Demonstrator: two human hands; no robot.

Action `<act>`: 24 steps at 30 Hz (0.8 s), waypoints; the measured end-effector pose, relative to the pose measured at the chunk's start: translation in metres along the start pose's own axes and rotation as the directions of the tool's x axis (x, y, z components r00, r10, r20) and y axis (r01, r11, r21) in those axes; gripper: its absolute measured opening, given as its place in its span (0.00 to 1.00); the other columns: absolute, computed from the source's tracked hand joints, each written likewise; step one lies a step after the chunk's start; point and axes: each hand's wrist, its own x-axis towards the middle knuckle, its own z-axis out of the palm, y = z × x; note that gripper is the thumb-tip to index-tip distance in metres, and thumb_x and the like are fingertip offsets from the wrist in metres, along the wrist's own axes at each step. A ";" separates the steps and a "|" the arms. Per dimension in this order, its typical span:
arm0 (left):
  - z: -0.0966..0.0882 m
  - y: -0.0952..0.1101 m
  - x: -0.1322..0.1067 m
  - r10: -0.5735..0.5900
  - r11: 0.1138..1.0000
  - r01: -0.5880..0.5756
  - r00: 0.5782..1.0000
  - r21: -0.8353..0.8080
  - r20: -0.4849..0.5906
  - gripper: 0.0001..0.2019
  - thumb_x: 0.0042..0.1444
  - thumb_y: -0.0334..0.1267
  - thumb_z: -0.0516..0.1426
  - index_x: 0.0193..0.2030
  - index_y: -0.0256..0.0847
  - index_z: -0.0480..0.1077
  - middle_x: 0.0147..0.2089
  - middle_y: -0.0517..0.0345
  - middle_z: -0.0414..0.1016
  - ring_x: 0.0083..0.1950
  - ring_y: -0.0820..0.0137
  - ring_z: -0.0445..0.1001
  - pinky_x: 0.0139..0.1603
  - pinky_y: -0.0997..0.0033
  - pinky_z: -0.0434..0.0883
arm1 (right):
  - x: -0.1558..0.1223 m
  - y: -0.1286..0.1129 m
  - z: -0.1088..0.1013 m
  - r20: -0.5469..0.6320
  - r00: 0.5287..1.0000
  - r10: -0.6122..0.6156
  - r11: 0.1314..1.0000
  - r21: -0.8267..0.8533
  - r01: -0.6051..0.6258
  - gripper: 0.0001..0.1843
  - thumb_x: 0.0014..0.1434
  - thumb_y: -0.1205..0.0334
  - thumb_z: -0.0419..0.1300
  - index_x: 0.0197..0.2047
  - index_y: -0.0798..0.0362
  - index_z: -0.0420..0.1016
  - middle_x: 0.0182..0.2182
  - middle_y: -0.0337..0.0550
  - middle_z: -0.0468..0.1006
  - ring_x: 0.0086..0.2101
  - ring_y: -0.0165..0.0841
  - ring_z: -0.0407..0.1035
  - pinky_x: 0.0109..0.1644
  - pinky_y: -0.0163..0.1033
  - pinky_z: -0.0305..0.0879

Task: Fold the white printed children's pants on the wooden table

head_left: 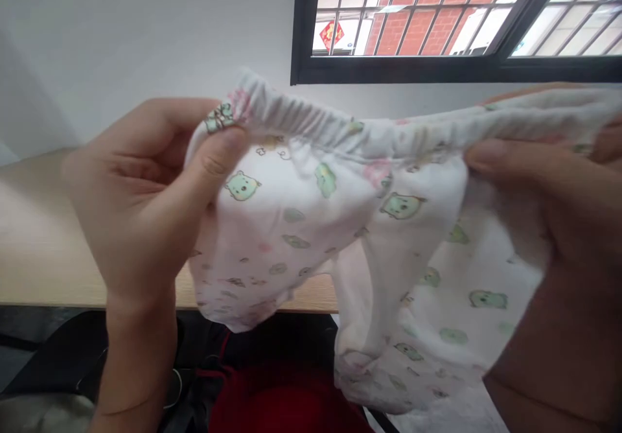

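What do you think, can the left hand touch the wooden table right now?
Probably yes, though it may need to let go first: the left hand is pinching the waistband of the bear-print pants. The wooden table shows behind it, and nothing seems to block the outer side.

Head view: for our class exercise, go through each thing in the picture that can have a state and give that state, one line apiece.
Printed pants: held up, creased, legs hanging down.
Waistband: gathered, spread between the hands.
Left hand: closed, pinching the waistband.
Right hand: closed, gripping the waistband.
Window: barred; open or shut cannot be told.
Tabletop: partly hidden.
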 end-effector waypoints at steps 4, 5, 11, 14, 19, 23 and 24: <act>0.012 -0.052 0.000 -0.040 0.970 -0.001 0.986 0.242 0.163 0.10 0.57 0.45 0.53 0.33 0.44 0.71 0.23 0.64 0.67 0.24 0.75 0.64 0.23 0.74 0.58 | 0.036 0.056 0.018 0.234 0.956 0.174 0.979 0.063 -0.193 0.04 0.50 0.61 0.61 0.29 0.53 0.73 0.26 0.39 0.73 0.24 0.26 0.67 0.23 0.28 0.63; 0.022 -0.074 0.001 -0.076 0.958 -0.003 0.962 0.287 0.263 0.10 0.58 0.45 0.51 0.36 0.44 0.71 0.24 0.64 0.68 0.24 0.75 0.64 0.23 0.74 0.58 | 0.047 0.080 0.026 0.326 0.907 0.266 0.946 0.094 -0.311 0.06 0.50 0.61 0.61 0.30 0.55 0.73 0.28 0.42 0.75 0.26 0.29 0.69 0.25 0.30 0.66; 0.101 -0.203 0.015 -0.347 0.899 0.056 0.697 0.435 0.627 0.11 0.60 0.41 0.49 0.36 0.39 0.68 0.28 0.58 0.69 0.30 0.70 0.68 0.30 0.72 0.64 | 0.099 0.209 0.073 0.429 0.708 0.561 0.792 -0.031 -0.609 0.06 0.51 0.65 0.59 0.25 0.59 0.70 0.26 0.45 0.73 0.25 0.30 0.68 0.27 0.32 0.65; 0.125 -0.243 0.013 -0.404 0.887 0.105 0.649 0.450 0.644 0.11 0.59 0.42 0.52 0.41 0.36 0.68 0.38 0.55 0.70 0.36 0.71 0.70 0.38 0.68 0.69 | 0.110 0.239 0.092 0.325 0.736 0.594 0.803 -0.185 -0.567 0.10 0.51 0.66 0.58 0.20 0.57 0.64 0.18 0.39 0.66 0.19 0.26 0.61 0.21 0.31 0.57; 0.138 -0.283 0.006 -0.468 0.858 0.177 0.657 0.483 0.591 0.14 0.59 0.41 0.52 0.48 0.36 0.65 0.47 0.51 0.68 0.44 0.68 0.70 0.44 0.61 0.70 | 0.114 0.271 0.113 0.213 0.841 0.497 0.862 -0.234 -0.450 0.15 0.51 0.64 0.56 0.18 0.55 0.54 0.15 0.32 0.53 0.17 0.22 0.50 0.21 0.30 0.44; 0.138 -0.299 0.006 -0.479 0.853 0.204 0.674 0.481 0.563 0.14 0.59 0.42 0.52 0.48 0.36 0.65 0.47 0.51 0.68 0.45 0.67 0.70 0.45 0.61 0.70 | 0.113 0.289 0.115 0.161 0.893 0.419 0.894 -0.244 -0.375 0.12 0.50 0.62 0.56 0.20 0.55 0.57 0.18 0.33 0.57 0.21 0.23 0.52 0.23 0.30 0.45; 0.137 -0.302 0.006 -0.479 0.853 0.209 0.678 0.479 0.557 0.14 0.59 0.42 0.52 0.48 0.36 0.65 0.47 0.51 0.68 0.45 0.67 0.70 0.45 0.61 0.70 | 0.112 0.291 0.114 0.158 0.896 0.414 0.896 -0.245 -0.371 0.12 0.50 0.60 0.55 0.21 0.55 0.59 0.19 0.33 0.58 0.21 0.23 0.52 0.23 0.30 0.45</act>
